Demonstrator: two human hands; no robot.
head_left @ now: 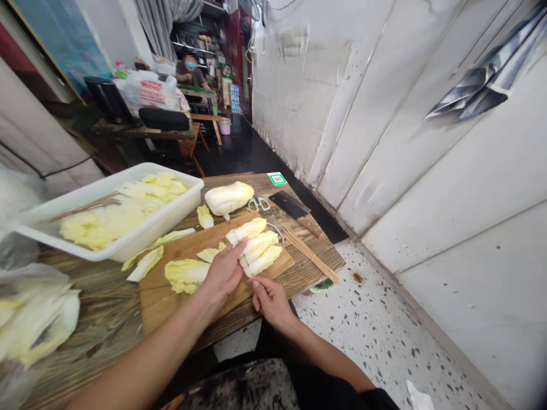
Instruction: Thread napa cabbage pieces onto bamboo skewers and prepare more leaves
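On the wooden cutting board (160, 302), yellow-white napa cabbage leaves (260, 246) lie side by side in a short row. My left hand (226, 267) has its thumb and fingers closed on the near left edge of this row. Just below the row's near end, my right hand (271, 302) is pinched around the end of a thin stick, which looks like a bamboo skewer and is mostly hidden by the fingers. A loose cabbage leaf (186, 274) rests left of my left hand. Beyond the board sits a cabbage head (228, 198).
A white plastic tub (151, 228) of cabbage leaves and skewers stands at left. Scissors (260, 204), a cleaver (294, 208) and a skewer bundle (311, 256) lie at right. Plastic-bagged leaves (38, 319) are near left. Another person (192, 74) sits far back; a wall runs along the right.
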